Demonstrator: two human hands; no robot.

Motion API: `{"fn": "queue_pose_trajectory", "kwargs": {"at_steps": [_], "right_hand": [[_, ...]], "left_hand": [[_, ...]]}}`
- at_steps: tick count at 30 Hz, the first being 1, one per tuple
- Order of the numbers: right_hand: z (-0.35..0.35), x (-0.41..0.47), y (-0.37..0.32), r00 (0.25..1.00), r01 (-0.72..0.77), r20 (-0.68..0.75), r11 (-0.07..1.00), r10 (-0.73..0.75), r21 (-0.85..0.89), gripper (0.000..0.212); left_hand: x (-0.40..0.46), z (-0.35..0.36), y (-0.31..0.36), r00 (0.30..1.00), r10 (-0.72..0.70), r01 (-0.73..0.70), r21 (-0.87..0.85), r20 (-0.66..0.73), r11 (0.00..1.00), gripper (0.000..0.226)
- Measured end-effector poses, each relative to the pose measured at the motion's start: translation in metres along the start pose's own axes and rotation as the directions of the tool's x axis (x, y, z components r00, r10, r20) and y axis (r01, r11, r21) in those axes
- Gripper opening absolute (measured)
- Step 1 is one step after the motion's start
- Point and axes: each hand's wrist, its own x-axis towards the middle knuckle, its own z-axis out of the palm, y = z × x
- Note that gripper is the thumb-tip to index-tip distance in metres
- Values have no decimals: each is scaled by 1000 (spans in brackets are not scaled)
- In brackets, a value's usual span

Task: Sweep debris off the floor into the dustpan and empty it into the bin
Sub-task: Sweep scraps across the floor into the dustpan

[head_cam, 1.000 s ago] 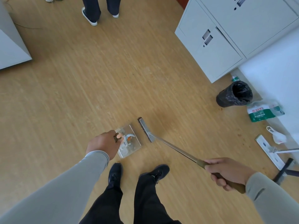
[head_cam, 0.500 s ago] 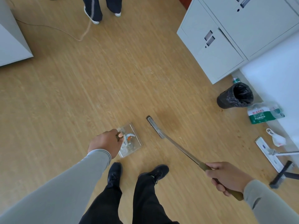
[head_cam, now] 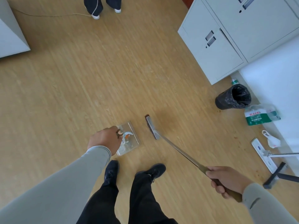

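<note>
Broom head (head_cam: 151,127) has drifted off the dustpan (head_cam: 131,138), whose handle both gripping hands' fingers hide.

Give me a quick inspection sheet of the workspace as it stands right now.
Surface: wooden floor, small specks near the bin.
Job's things: dustpan holds debris; broom head beside it, apart; black-lined bin by the cabinet.
Clutter: water bottle pack, white bag, flat mop, squeegee.
Grippers: left hand grips the dustpan handle; right hand grips the broom handle.
Cables: cord across the floor, far side.
Surroundings: grey cabinets; another person's legs.
</note>
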Motion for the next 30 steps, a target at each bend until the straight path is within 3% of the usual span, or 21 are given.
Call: {"fn": "queue_pose_trajectory", "kwargs": {"at_steps": [2, 4, 10, 13, 15, 19, 23, 28, 30], "right_hand": [[3, -1, -3, 998, 55, -5, 997, -55, -51, 50], [8, 2, -7, 998, 53, -19, 997, -52, 58, 47], [13, 16, -3, 999, 15, -37, 992, -10, 122, 32], [30, 25, 4, 993, 7, -116, 995, -19, -103, 29], [45, 30, -1, 993, 7, -117, 987, -26, -162, 26], [37, 25, -1, 999, -42, 0, 972, 43, 231, 18], [8, 5, 13, 1000, -31, 14, 934, 28, 356, 25], [9, -8, 3, 995, 64, -74, 996, -60, 55, 21], [9, -7, 5, 995, 69, -75, 987, -59, 143, 23]], "left_hand": [[1, 0, 0, 1000, 4, -4, -6, 3, 1000, 23], [1, 0, -2, 1000, 3, -3, -8, 8, 1000, 22], [1, -3, -2, 1000, 2, -2, -24, 6, 1000, 17], [2, -3, 0, 1000, 0, 0, -32, 3, 999, 16], [3, -4, 0, 1000, -3, 3, -15, -2, 1000, 18], [4, -3, -1, 1000, 5, -5, 2, -10, 1000, 21], [4, -4, -1, 1000, 9, -9, 5, -4, 1000, 22], [4, -4, 0, 1000, 9, -9, 6, 1, 1000, 23], [5, -5, -1, 1000, 2, -2, 1, 6, 1000, 23]]}}
